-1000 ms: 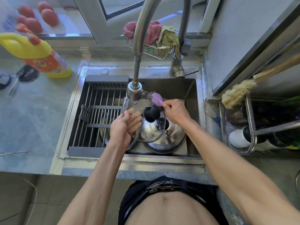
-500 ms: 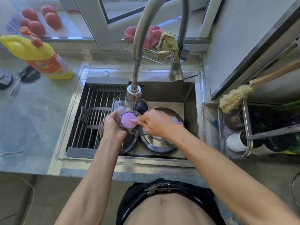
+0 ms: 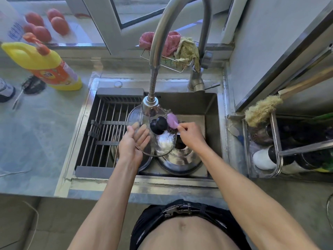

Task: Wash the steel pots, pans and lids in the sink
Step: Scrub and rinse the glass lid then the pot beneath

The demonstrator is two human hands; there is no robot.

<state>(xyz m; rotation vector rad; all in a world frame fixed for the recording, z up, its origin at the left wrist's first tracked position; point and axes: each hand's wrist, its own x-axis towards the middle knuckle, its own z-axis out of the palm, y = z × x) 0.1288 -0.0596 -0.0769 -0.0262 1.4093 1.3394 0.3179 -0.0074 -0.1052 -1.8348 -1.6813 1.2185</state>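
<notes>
One glass lid [image 3: 153,134] is mid-scrub under the tap [image 3: 150,105], left hand [image 3: 131,141] gripping its rim, right hand [image 3: 189,132] pinching a purple scrubber [image 3: 172,120], while steel pots [image 3: 180,157] below seemingly await washing.

The glass lid [image 3: 158,139] now faces knob-up again under the faucet, and the right hand [image 3: 189,133] brings the purple scrubber [image 3: 172,120] to its far-right edge.

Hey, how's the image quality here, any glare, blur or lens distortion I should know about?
Head view: bright daylight from the window; wide-angle lens bows the faucet and counter edges; detergent bottle and tomatoes at the left are soft; the glass lid, held by the left hand, shows wet reflections; the right hand with the purple scrubber is fairly sharp.
</notes>
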